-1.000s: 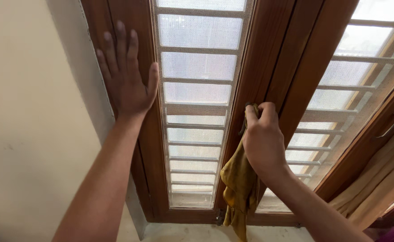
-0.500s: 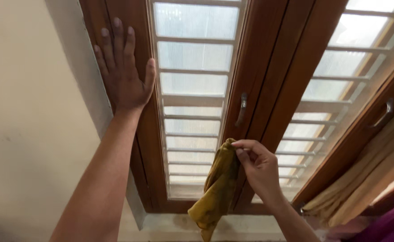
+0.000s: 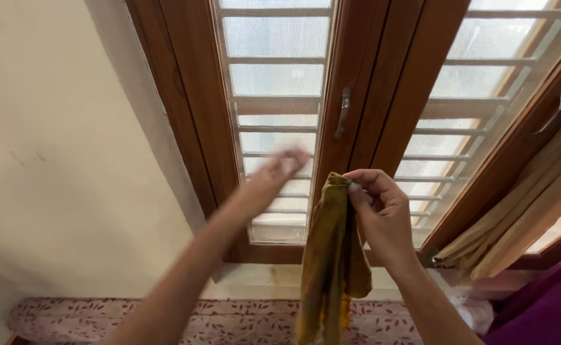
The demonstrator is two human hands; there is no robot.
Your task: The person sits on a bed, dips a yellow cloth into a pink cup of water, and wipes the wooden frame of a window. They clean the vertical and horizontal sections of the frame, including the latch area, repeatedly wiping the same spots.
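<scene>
**Right hand pinching cloth at window, left hand blurred beside it**

Right hand (image 3: pixel 382 214) is sitting centre-right of the frame, grip closed: thumb and fingertips are pinching the top edge of a mustard-yellow cloth (image 3: pixel 331 268). Cloth is hanging straight down from that pinch to the bottom edge of the frame, in front of the lower part of the wooden window frame (image 3: pixel 363 96).

Left hand (image 3: pixel 274 177) is showing just left of the cloth, motion-blurred, in front of the mesh pane (image 3: pixel 274 76); not touching the cloth, grip state unreadable through the blur.

Metal handle (image 3: pixel 342 112) is sitting on the centre stile above the right hand, well apart from it. Cream wall (image 3: pixel 57 160) is filling the left of the frame. Beige curtain (image 3: pixel 523 217) is hanging at right. Floral-patterned fabric (image 3: pixel 229 319) is lying along the bottom.
</scene>
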